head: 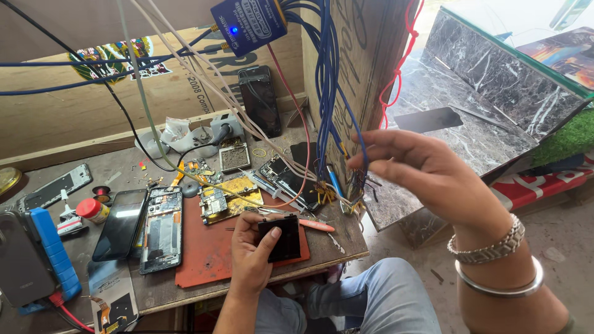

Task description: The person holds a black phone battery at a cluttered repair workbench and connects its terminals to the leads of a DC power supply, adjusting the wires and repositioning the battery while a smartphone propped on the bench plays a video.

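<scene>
blue cables point(326, 93) hang before right hand point(421, 176), opened phones point(162, 229) crowd workbench left, red mat point(207, 253) centre bare

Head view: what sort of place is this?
Likely a small phone repair bench: an opened phone on the table, bare circuit boards on a red work mat, and a bundle of blue cables overhead.
</scene>
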{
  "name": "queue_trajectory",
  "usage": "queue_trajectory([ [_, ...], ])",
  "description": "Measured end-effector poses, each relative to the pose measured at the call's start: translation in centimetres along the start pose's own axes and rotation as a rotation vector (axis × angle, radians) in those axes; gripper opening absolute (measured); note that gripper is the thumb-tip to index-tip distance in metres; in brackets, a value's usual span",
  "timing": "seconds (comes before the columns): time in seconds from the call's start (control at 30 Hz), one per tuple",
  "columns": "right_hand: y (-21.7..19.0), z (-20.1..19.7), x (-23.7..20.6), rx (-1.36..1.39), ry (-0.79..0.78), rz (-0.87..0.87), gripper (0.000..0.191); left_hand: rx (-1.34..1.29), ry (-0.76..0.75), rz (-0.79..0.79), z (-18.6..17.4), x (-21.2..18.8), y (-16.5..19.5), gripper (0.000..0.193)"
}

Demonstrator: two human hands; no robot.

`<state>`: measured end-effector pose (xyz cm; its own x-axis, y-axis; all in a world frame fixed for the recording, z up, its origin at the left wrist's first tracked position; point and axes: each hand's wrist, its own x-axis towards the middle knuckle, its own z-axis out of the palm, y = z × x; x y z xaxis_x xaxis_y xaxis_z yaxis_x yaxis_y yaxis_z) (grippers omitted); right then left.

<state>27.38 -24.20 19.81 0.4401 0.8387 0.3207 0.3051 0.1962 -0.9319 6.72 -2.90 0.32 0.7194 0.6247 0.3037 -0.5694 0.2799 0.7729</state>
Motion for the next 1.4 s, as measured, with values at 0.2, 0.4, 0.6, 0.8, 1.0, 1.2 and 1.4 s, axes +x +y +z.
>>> queue_trajectory([
  [0.2,0.7,0.5,0.7,0.107,0.072,0.017,0.035,-0.006,0.015,-0.013,-0.1,0.0,0.0,0.027],
  [0.4,1.5,2.0,1.2,-0.085,0.173,-0.16,0.032,0.003,0.006,-0.006,0.0,0.1,0.1,0.027],
  [0.6,2.1,3.0,1.5,-0.015,0.196,-0.35,0.033,-0.008,0.008,-0.03,0.0,-0.1,0.2,0.027],
  [0.8,1.1,3.6,1.4,0.873,-0.064,-0.07,0.051,-0.011,0.015,-0.019,-0.2,0.0,0.1,0.027],
  [1.0,0.2,6.3,0.2,0.05,0.037,-0.067,0.057,-0.076,0.004,-0.011,-0.3,0.0,0.1,0.027],
  [1.2,1.1,6.8,0.3,-0.352,0.309,-0.13,0.031,-0.154,0.026,0.017,-0.1,-0.2,0.5,0.025],
  [1.4,3.1,5.8,-0.7,-0.394,0.472,-0.048,0.022,-0.162,0.028,-0.008,0.0,0.0,0.6,0.026],
])
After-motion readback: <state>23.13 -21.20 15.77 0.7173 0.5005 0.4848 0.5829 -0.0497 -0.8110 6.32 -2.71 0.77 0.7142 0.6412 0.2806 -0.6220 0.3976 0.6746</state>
